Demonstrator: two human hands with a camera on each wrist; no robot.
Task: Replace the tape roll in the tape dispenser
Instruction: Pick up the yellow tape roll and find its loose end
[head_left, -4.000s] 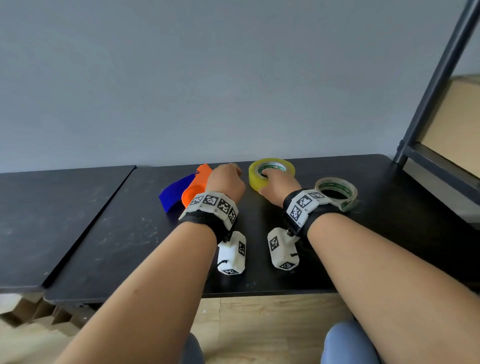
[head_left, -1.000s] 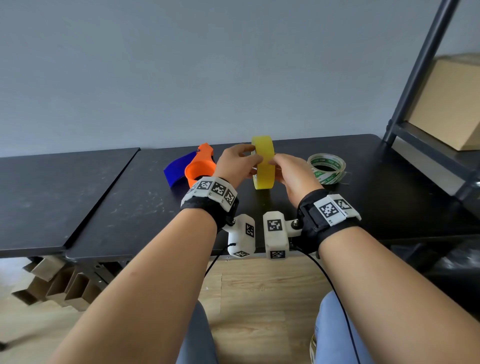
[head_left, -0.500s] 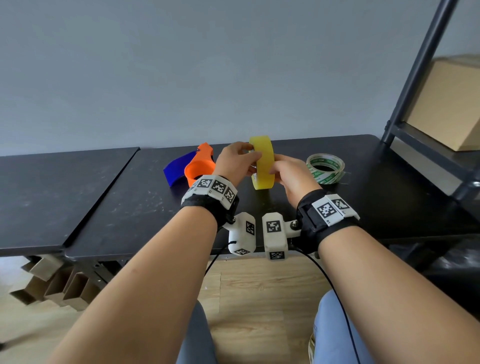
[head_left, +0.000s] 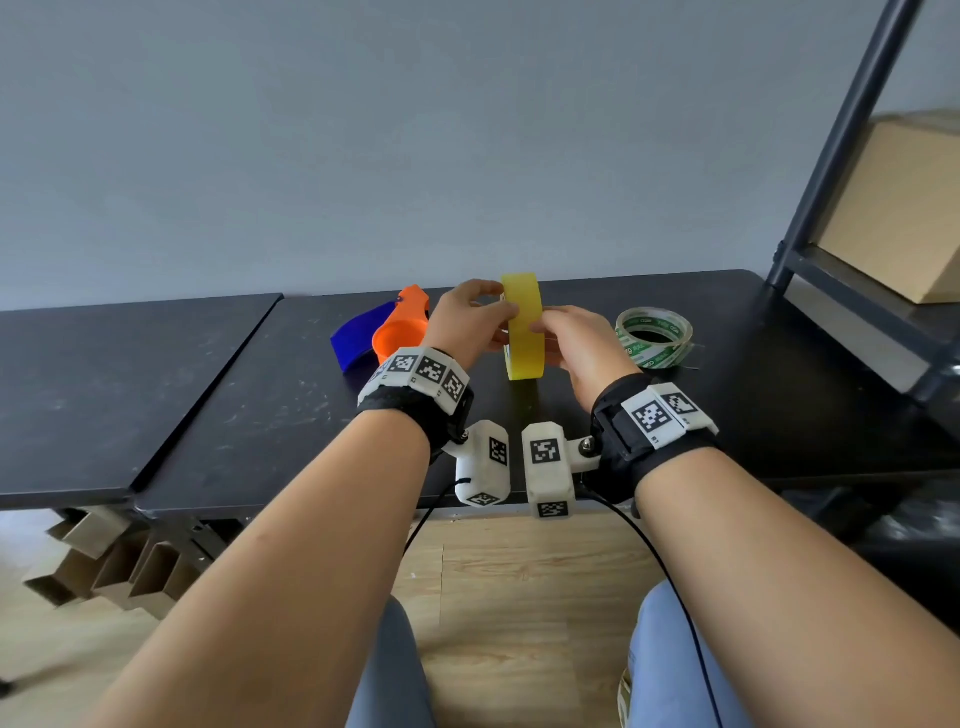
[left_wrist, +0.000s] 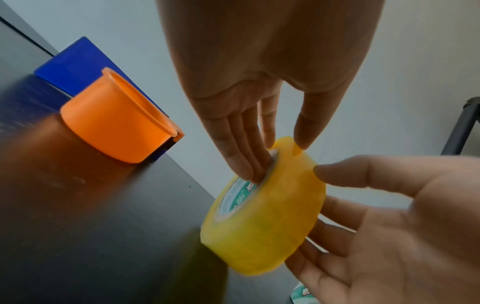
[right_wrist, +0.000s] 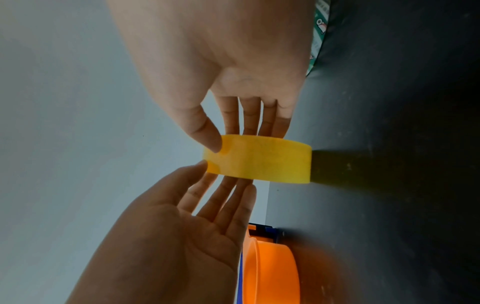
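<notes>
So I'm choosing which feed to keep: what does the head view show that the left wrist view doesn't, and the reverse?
Head only: the whole clear roll lying flat, the shelf frame with a box.
Left wrist only: the yellow roll's printed core and the left hand's fingers reaching into it.
Both: both hands hold the yellow roll on edge, right hand; orange dispenser on the table.

Yellow tape roll (head_left: 523, 327) upright on edge on the table, orange-and-blue tape dispenser (head_left: 397, 332) lying just left

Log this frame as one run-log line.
phase: new roll picked up | yellow tape roll: on edge, held by left hand and right hand | dispenser: on table, untouched | used roll: on table
</notes>
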